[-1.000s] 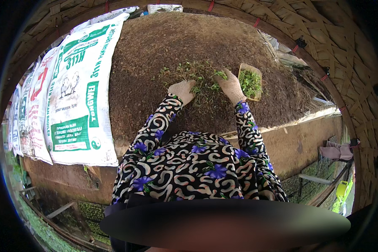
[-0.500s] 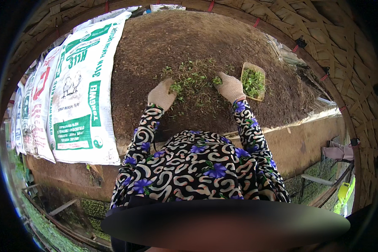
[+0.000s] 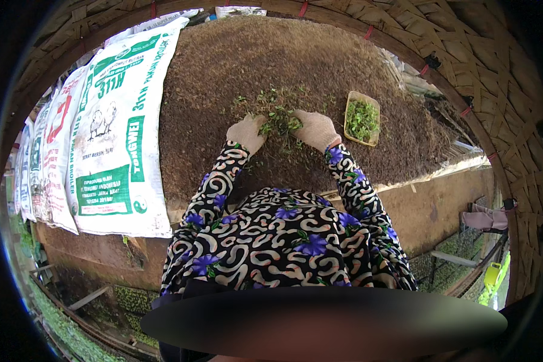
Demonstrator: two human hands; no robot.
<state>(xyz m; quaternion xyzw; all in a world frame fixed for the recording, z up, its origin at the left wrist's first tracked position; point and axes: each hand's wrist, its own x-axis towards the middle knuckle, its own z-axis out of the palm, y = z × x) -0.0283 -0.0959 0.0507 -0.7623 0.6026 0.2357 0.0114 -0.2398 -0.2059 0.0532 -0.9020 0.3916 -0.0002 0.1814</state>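
Observation:
On the dark soil lies a loose heap of small green seedlings (image 3: 276, 99) with thin pale stems. My left hand (image 3: 246, 133), in a pale knitted glove, is at the heap's near left side, its fingers closed around some seedlings. From the right, my right hand (image 3: 317, 129), gloved alike, closes its fingers on seedlings too. A clump of green leaves (image 3: 282, 125) fills the narrow space between both hands and partly hides the fingertips. Right of my right hand, a shallow yellowish plastic box (image 3: 347, 128) holds more seedlings.
The soil bed (image 3: 223, 66) is a raised brown mound with a pale board edge (image 3: 416, 181) in front. White printed sacks (image 3: 117, 133) cover its left side. Below at both sides are trays of green plants (image 3: 136, 298). A woven hat brim (image 3: 464, 42) frames the view.
Both hands have moved inward toward each other, bringing the seedlings in them together over the heap. The yellowish box has stayed nearly in place.

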